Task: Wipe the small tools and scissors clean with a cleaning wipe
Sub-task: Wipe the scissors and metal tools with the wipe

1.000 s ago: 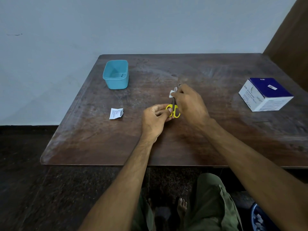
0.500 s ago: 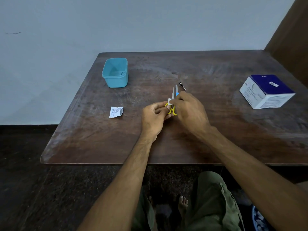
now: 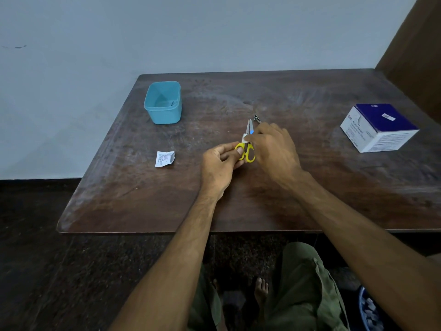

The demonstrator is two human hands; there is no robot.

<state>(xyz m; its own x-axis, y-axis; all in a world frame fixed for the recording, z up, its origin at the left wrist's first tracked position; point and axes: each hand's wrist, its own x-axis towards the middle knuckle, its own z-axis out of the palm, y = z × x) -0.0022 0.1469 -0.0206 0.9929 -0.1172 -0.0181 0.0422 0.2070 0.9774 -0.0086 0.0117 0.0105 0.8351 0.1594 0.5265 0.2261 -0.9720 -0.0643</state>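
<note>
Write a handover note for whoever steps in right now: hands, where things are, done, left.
Left hand grips the yellow handles of the scissors, blades pointing away.
Right hand pinches the white wipe on the blades near the pivot.
Small metal tools lie on the table just beyond the right hand.
Torn wipe packet lies left of the hands; teal tub far left; swab box right.
Done: wipe out, scissors being wiped.
Left: finish the blades; whether the small tools are wiped, cannot tell.
</note>
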